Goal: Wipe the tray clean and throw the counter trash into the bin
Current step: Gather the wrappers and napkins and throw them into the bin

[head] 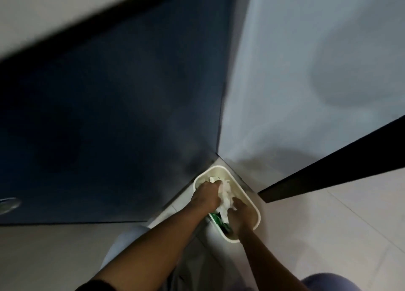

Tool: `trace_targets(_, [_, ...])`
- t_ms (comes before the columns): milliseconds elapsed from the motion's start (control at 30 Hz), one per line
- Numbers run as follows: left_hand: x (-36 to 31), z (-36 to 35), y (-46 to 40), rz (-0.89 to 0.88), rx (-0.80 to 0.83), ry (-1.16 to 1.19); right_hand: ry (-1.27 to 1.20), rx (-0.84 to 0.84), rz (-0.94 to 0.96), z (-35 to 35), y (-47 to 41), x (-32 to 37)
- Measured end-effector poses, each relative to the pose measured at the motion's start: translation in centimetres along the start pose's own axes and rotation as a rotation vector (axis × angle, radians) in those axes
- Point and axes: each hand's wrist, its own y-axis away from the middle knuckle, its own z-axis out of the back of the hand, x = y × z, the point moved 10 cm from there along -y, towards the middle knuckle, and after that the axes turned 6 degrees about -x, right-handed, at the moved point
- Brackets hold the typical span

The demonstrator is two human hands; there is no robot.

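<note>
Low and right of centre in the frame, both the left hand and the right hand hold crumpled white tissue, fingers curled round it, inside the cream bin.

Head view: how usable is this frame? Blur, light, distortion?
Head view: dim overall, and the dark cabinet face is smeared by motion blur. Wide-angle bending skews the wall edges. Both hands, left hand and right hand, and the white tissue over the bin stay readable but soft.
</note>
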Motion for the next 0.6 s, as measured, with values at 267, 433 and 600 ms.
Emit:
trace_targets(267, [-4.6, 14.1, 14.0, 0.058, -0.008, 0.067, 0.051, 0.019, 0.034, 13.8, 14.7, 10.7])
trace_targets(433, [-8.9, 25.5, 23.6, 0.063, -0.083, 0.127, 0.124, 0.029, 0.179, 23.5, 24.9, 19.6])
trace_targets(600, [-11.7, 38.9, 30.6, 0.132, -0.345, 0.322, 0.093, -0.020, 0.406, 29.5, 32.2, 30.7])
